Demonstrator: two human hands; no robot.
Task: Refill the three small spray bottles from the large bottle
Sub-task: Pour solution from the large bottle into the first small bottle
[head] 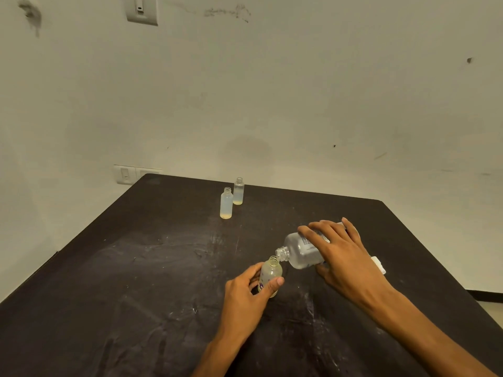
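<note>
The right hand (343,257) grasps the large clear plastic bottle (302,250), tipped so its mouth meets the small frosted spray bottle (270,276) that the left hand (246,288) grips upright on the dark table (136,281). Two further small translucent bottles (226,203) stand uncapped near the far edge, holding only a little liquid, so most refilling seems left.

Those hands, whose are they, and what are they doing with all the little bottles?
They belong to a person wearing a camera on their head, so you look down just as they do. The right hand tips a large bottle so its open mouth meets a small bottle that the left hand grips on the dark table. Two more small bottles stand open farther back, each with only a little yellowish liquid at the bottom. Something white lies behind the right hand; I cannot tell what.
</note>
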